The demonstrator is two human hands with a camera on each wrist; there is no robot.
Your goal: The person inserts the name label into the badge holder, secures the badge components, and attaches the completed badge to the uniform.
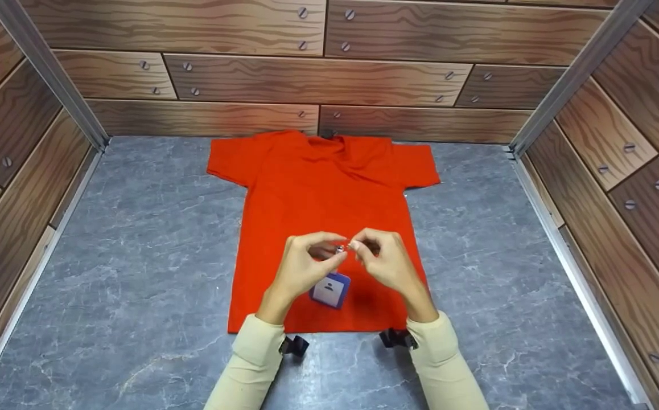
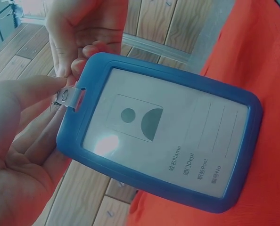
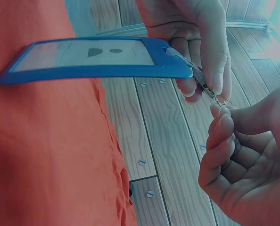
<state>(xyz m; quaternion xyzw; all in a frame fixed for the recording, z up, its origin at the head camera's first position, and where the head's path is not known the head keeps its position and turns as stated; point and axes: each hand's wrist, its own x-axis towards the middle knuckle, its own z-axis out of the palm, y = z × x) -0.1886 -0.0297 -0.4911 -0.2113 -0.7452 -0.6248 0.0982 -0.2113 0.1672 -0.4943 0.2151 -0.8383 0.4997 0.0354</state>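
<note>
A blue-framed ID badge [image 1: 330, 290] hangs over the lower part of an orange-red T-shirt [image 1: 324, 205]. My left hand [image 1: 301, 265] pinches the badge's small metal clip [image 2: 64, 96] between thumb and fingers, where a clear strap joins it to the badge slot. The right hand [image 1: 383, 259] meets it from the other side. In the right wrist view, the right hand's thumb and forefinger [image 3: 253, 155] pinch the far end of the clip, and a thin pin [image 3: 226, 100] sticks out there. The badge's printed card [image 2: 163, 132] faces the left wrist camera.
The T-shirt lies spread on a grey marbled table [image 1: 153, 256], collar at the far side. Wood-patterned walls [image 1: 318, 80] stand at the back and both sides, with metal rails [image 1: 580, 273] along the edges. Black wrist mounts [image 1: 294, 345] sit at the cuffs.
</note>
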